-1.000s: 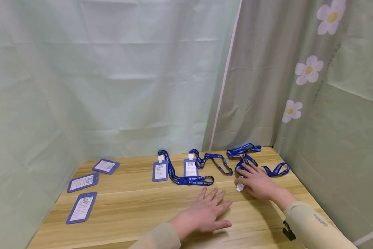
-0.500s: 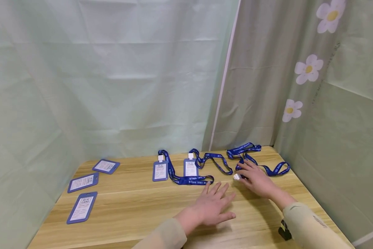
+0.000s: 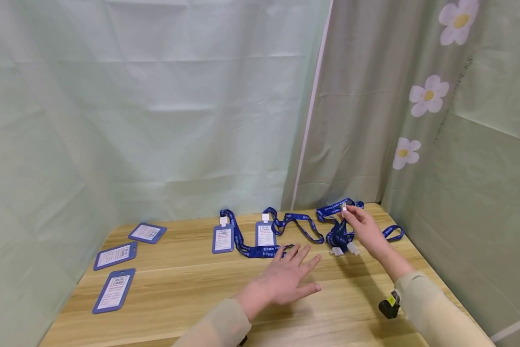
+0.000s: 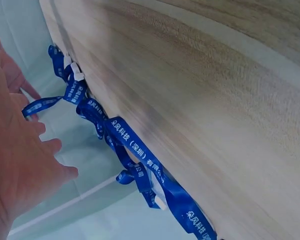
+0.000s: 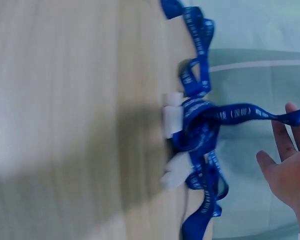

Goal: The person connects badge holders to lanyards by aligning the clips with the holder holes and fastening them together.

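Note:
My right hand [image 3: 368,235] pinches the white clip [image 3: 344,207] of a blue lanyard, raised above a heap of blue lanyards [image 3: 339,235] at the table's right rear. In the right wrist view, the lifted strap [image 5: 240,114] stretches from the bunched heap to the fingers. Other white clips [image 3: 353,248] lie at the heap's front edge. My left hand [image 3: 283,279] is spread palm down over the table, its fingertips overlapping the end of a lanyard strap [image 3: 260,251]. That strap belongs to a blue ID card holder [image 3: 222,238]; a second lanyard-fitted card holder [image 3: 265,233] lies beside it.
At the left of the wooden table [image 3: 177,299] lie three card holders without lanyards: a rear one [image 3: 147,232], a middle one [image 3: 115,255] and a front one [image 3: 114,290]. Pale green curtains [image 3: 199,120] enclose the back and sides.
My right hand has lifted from the heap, bringing one lanyard's white clip up and exposing other clips below. The left hand stays spread, shifting only slightly.

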Demonstrator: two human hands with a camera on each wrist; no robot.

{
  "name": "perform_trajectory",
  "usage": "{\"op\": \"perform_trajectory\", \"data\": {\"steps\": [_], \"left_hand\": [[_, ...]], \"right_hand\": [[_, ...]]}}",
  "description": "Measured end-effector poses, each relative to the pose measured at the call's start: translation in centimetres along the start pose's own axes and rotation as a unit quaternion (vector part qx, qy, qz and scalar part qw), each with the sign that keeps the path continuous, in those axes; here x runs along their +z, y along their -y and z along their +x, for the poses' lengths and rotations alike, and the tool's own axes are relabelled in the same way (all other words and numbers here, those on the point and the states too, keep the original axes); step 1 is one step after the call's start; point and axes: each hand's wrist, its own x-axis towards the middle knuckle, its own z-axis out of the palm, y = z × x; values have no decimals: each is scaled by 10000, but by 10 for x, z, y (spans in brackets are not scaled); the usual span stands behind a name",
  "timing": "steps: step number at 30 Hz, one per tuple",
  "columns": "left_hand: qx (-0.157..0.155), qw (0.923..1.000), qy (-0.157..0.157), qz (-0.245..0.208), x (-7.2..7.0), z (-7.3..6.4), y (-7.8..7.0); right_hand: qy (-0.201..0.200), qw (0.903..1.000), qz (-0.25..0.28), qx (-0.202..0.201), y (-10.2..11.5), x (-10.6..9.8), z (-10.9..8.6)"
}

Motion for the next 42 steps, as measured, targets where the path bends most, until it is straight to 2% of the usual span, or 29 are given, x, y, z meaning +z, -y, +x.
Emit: {"op": "perform_trajectory", "data": {"steps": [7,12,21,28,31,35,39,42], "left_hand": [[19,10000,-27,-70,-2,-1,0],[29,10000,-30,-63,-2,0,-1],[96,9998,-43,-173,-1,-3,0],[68,9999,-23,-126,-2,-4,1],[63,9999,-15,-77,-2,-4,1],[70,10000,-20,-66,-2,-5,1],[57,10000,-26,-73,-3,-7,3],[13,10000,-27,-55,-3,-9,5]], "right_hand": [[-576,9932,1012,-5,23,-6,12],[-968,9797,1741,-244,39,-12,25],[-1457,9614,2247,-634,70,-26,33],[-1957,9550,1988,-1012,88,-37,31],[-2281,9523,1630,-1209,95,-42,31],[-2714,9434,1016,-1610,105,-50,30],[-3097,9266,546,-2060,117,-60,26],[-3422,9077,258,-2414,132,-62,18]]}}
